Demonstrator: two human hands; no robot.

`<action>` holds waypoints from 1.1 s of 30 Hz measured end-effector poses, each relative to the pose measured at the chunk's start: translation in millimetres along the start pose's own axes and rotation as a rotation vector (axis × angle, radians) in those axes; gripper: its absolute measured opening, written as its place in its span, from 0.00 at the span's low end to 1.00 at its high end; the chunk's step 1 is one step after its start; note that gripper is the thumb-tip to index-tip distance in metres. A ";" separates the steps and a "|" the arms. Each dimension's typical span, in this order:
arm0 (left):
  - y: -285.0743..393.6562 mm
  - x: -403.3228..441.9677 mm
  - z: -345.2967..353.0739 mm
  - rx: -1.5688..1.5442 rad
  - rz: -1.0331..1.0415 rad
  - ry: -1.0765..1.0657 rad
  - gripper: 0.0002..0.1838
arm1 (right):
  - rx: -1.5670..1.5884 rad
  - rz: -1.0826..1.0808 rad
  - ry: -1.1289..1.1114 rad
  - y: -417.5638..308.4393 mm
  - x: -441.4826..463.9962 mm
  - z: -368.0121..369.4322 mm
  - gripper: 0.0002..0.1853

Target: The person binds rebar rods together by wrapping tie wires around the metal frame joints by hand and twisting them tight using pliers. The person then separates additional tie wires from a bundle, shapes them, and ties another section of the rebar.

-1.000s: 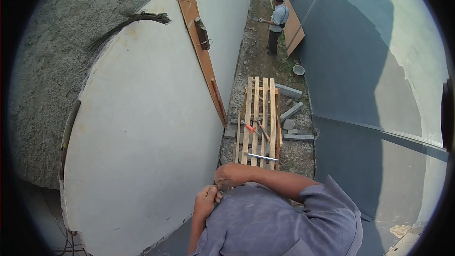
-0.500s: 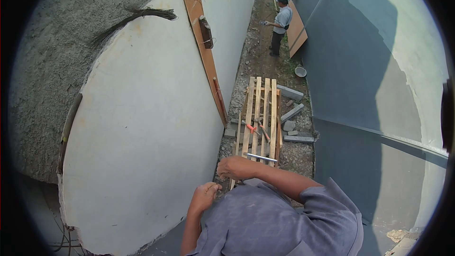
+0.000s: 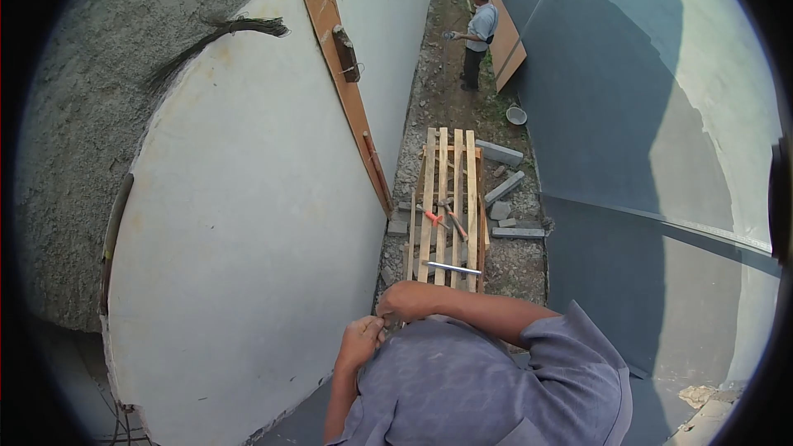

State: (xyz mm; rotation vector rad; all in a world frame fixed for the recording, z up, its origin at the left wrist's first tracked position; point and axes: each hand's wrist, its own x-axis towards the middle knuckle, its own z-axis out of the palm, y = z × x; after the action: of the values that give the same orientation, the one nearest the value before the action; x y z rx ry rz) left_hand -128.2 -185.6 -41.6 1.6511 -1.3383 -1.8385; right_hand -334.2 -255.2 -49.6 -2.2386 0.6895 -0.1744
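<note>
My left hand [image 3: 361,340] is closed, thumb against the fingers, just in front of my chest beside the white wall. Right above it, nearly touching, my right hand [image 3: 402,301] is also closed with the wrist bent. Anything pinched between the fingers is too small or hidden to make out. Beyond my hands stands a wooden slatted platform [image 3: 442,190]. On its slats lie a hammer [image 3: 454,221], a red-handled tool [image 3: 434,217] and a thin metal bar [image 3: 453,268].
A white wall [image 3: 239,198] rises close on the left, with a brown board [image 3: 351,91] on its edge. On the right is a grey wall [image 3: 603,116]. Concrete blocks [image 3: 504,188] and a bucket [image 3: 516,116] lie along the path, where another person [image 3: 477,37] stands.
My two hands have come closer together, the left rising slightly toward the right. The view has shifted a little, so the platform and the other person appear slightly further left and higher.
</note>
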 end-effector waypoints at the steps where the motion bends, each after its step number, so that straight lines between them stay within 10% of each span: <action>1: 4.6 -5.1 0.0 -0.036 0.017 -0.009 0.14 | 0.000 -0.018 0.017 1.5 -1.3 -2.0 0.11; 7: 5.9 -25.2 -6.3 -0.119 0.043 -0.044 0.15 | 0.017 -0.171 0.386 15.7 -4.9 3.6 0.05; 19: -3.4 -8.8 6.2 0.276 0.087 0.120 0.14 | -0.139 -0.015 0.103 -12.2 1.1 15.1 0.08; 33: 5.0 -28.1 -2.0 0.148 0.120 0.055 0.18 | -0.149 0.023 0.302 -13.1 -20.8 -19.2 0.05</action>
State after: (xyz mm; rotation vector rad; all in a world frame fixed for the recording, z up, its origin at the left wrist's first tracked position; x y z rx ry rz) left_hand -120.4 -167.7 -20.7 1.6413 -1.5462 -1.6497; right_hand -352.6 -249.2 -25.1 -2.3702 0.9136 -0.4703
